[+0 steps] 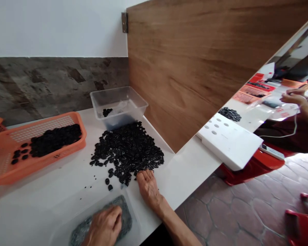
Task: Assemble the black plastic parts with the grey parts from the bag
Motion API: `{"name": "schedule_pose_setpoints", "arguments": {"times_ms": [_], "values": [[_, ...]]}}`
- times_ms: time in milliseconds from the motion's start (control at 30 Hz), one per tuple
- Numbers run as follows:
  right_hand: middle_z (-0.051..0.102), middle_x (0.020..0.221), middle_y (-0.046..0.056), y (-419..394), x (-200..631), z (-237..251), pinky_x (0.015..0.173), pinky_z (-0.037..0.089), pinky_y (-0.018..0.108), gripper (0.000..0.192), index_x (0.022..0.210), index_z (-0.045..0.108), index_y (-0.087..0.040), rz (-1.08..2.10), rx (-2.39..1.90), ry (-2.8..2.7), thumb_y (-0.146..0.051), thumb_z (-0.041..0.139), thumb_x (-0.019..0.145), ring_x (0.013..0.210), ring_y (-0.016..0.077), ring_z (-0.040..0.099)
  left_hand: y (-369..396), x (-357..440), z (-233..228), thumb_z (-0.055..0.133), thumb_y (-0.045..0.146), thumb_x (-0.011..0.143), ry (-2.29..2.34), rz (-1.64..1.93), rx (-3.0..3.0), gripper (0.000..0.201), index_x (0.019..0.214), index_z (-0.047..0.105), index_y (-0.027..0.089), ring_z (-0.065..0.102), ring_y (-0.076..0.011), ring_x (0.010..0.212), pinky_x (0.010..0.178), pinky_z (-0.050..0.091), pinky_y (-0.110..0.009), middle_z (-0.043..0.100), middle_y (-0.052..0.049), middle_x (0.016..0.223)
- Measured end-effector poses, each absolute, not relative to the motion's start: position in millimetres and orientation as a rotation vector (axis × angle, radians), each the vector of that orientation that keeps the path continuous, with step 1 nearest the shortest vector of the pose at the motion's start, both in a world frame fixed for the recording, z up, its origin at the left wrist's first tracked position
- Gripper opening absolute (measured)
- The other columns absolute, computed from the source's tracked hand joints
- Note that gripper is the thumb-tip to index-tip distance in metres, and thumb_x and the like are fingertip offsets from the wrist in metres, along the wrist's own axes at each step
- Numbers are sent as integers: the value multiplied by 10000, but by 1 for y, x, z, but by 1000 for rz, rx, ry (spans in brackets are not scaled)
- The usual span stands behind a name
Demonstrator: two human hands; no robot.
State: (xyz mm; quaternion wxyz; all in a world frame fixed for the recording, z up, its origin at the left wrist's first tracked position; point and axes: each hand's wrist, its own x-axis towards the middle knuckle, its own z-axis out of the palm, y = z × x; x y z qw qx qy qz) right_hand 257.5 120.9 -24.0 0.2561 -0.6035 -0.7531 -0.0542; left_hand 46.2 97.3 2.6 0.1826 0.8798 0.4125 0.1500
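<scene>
My right hand rests at the near edge of a heap of small black oval pieces on the white table. Its fingers are curled together, their tips lost against the dark pieces, so anything in them is hidden. Closer to me, my left hand is over a clear plastic tray with grey, speckled contents. That hand is closed, thumb against the bent fingers; what it holds, if anything, does not show. A few loose black pieces lie between the heap and the tray.
An orange basket with black pieces stands left; a clear bin sits behind the heap. A wooden panel borders the table's right side. Beyond are a white box, red stools and another person's hands.
</scene>
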Motion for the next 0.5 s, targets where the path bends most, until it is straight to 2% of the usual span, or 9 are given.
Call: {"name": "schedule_pose_setpoints", "arguments": {"times_ms": [100, 267, 400, 500], "values": [[560, 773, 53, 117, 256, -21, 740, 362, 347, 192, 756, 564, -154, -173, -1605, -2119, -37, 475, 879, 745, 200, 454, 103, 42, 1, 419, 12, 798, 1121, 313, 2581, 273, 749, 599, 211, 665, -129, 556, 539, 475, -200, 660, 34, 634], [579, 853, 87, 109, 258, -17, 753, 376, 370, 151, 921, 605, -125, -206, -1507, -2251, -63, 472, 885, 791, 217, 451, 102, 36, -1, 386, 40, 829, 1062, 453, 2610, 281, 764, 597, 215, 666, -126, 565, 551, 485, -185, 660, 19, 652], [590, 865, 111, 106, 261, -9, 775, 406, 388, 168, 921, 598, -106, -189, -1425, -2365, -40, 450, 876, 818, 228, 480, 102, 38, 13, 476, 100, 817, 1072, 572, 2281, 221, 769, 645, 233, 638, -108, 514, 556, 481, -147, 666, 31, 621], [607, 828, 112, 101, 260, -1, 752, 443, 395, 176, 908, 593, -109, -159, -1394, -2427, -38, 436, 870, 783, 232, 519, 106, 41, 28, 592, 204, 790, 1182, 600, 1866, 147, 810, 729, 251, 659, -138, 537, 569, 504, -158, 713, 5, 658]]}}
